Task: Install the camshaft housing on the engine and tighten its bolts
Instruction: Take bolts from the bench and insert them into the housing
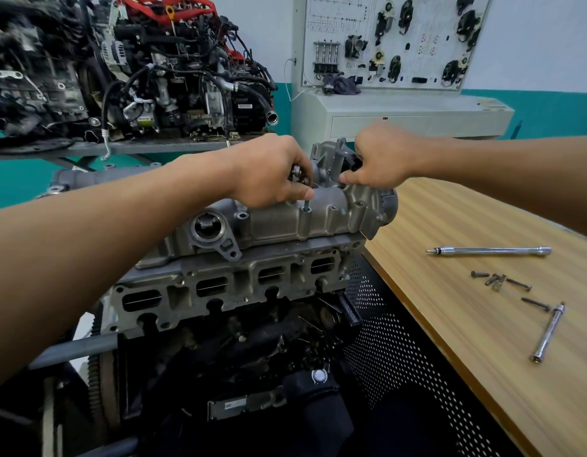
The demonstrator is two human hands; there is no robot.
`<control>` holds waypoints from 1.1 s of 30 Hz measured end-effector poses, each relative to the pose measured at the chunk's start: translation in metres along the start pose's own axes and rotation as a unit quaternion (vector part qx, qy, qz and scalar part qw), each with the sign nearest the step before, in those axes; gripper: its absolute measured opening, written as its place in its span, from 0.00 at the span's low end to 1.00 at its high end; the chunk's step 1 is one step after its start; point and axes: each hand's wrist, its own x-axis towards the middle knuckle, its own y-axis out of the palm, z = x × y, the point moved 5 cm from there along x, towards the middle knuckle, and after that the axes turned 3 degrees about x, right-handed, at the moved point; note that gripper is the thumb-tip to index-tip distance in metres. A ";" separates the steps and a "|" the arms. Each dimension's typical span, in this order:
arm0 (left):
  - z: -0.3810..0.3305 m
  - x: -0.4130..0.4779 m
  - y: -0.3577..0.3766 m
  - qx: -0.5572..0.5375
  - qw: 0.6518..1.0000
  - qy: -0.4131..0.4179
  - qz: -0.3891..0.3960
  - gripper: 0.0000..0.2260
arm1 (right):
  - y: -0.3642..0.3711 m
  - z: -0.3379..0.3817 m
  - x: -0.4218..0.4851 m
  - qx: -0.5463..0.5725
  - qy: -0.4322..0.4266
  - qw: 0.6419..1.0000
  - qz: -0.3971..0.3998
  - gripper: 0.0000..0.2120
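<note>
**Start the bolt by hand, straight and true**

The left hand [269, 173], curled round spare bolts [297, 173], pinches one bolt [306, 205] standing in a hole at its five o'clock. It is best kept upright and turned with the fingertips so the thread catches cleanly. At three o'clock the right hand [381, 159] grips the far end of the housing [279, 222], which sits on the engine [226, 291]. Loose bolts [519, 284] lie on the table [483, 341] at four o'clock.
</note>
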 end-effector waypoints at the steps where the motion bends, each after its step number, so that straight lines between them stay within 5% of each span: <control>1: 0.000 0.000 0.000 0.000 1.000 0.002 0.000 0.03 | 0.000 0.000 0.000 0.001 0.001 1.000 -0.001 0.28; 18: 0.004 -0.002 -0.002 -0.010 1.000 0.016 -0.003 0.05 | -0.002 0.008 0.001 -0.002 0.008 1.000 -0.016 0.28; 33: 0.005 0.003 0.003 0.033 0.999 -0.008 -0.039 0.17 | 0.001 0.004 0.007 0.001 -0.009 1.000 0.005 0.28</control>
